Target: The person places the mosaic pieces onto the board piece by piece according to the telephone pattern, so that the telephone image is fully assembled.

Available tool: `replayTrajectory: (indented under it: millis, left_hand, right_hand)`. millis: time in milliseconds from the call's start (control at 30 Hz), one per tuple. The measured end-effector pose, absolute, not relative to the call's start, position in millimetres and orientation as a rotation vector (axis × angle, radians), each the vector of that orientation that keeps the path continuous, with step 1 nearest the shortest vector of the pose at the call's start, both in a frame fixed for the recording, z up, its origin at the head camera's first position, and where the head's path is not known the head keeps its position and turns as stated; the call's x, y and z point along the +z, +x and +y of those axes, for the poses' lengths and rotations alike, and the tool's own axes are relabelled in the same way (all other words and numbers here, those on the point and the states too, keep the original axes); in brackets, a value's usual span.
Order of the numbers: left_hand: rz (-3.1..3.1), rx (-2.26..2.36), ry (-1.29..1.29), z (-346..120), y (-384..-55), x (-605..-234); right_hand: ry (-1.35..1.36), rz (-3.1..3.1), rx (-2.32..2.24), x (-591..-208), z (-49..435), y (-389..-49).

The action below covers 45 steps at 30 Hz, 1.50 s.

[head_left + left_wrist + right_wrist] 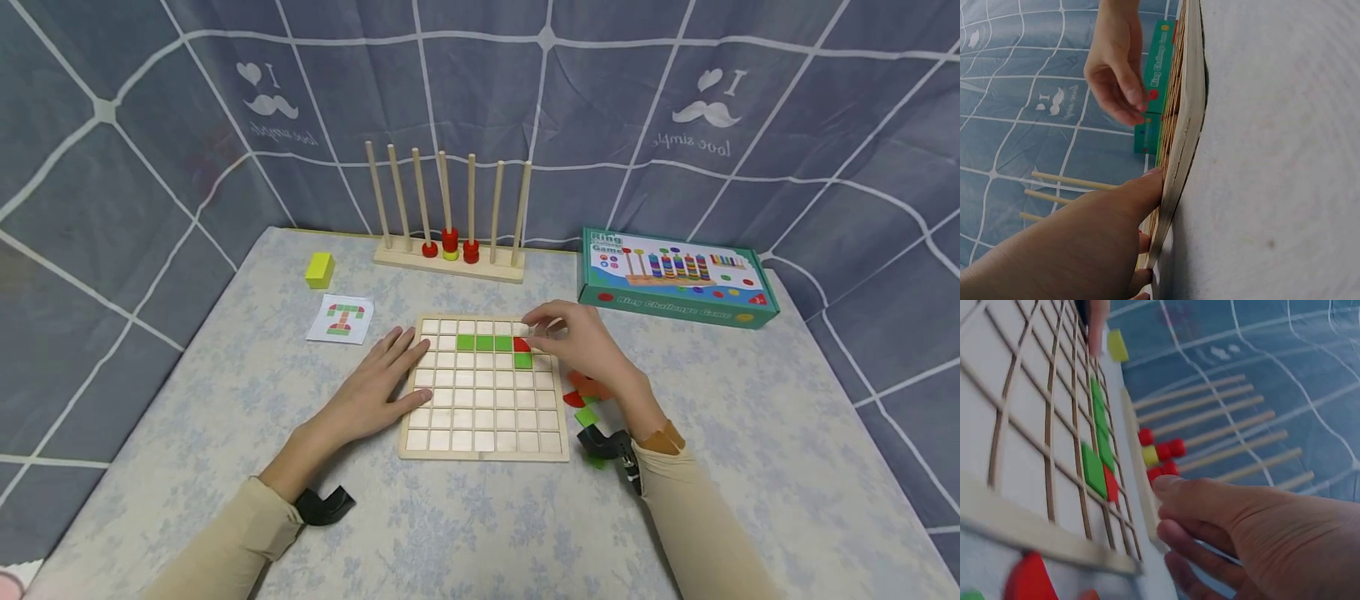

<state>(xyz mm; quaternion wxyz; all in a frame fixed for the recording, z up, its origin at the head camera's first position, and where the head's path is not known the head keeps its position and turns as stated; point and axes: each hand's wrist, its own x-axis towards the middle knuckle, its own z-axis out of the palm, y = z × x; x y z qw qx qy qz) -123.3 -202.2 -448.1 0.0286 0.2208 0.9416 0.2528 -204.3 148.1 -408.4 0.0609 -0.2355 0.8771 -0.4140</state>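
Note:
A wooden grid board point(483, 456) lies flat on the table. In its upper rows sit a row of green square tiles point(484, 342), a red curved-edge tile point(521, 344) at their right end, and another green square point(522, 361) below the red one. My left hand point(367, 392) rests along the board's left edge, fingers extended, thumb on the rim. Over the upper right corner, close to the red tile, hovers my right hand point(581, 340); its fingers are loosely bent and no piece shows between them. Loose red and green pieces point(574, 400) lie beside the board, partly under the right wrist.
Behind the board stands a wooden peg rack point(487, 268) with red and yellow beads. A green game box point(675, 308) is at the back right. At the left are a pattern card point(340, 320) and a yellow block point(319, 271). A curtain point(480, 100) encloses the table's back.

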Motion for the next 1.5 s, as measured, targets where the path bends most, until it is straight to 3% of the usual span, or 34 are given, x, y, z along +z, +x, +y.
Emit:
replayTrajectory:
  millis: [433,733,1133,1500]
  left_hand:
    - [2.91,0.758,0.67,-205.3,-123.7,-446.5]
    - [2.905,0.766,0.67,-203.5,-124.1,-445.4]
    - [2.906,0.767,0.673,-202.2,-123.7,-447.6]
    - [2.912,0.799,0.686,-200.1,-121.1,-445.6]
  right_hand:
    - [-0.554,2.671,-1.133,-413.1,209.5,-214.5]
    - [-0.574,2.609,-1.05,-416.2,220.5,-215.3]
    - [-0.676,2.613,-1.187,-418.0,204.1,-211.5]
    - [-0.894,2.548,-1.142,-416.2,131.6,-209.5]
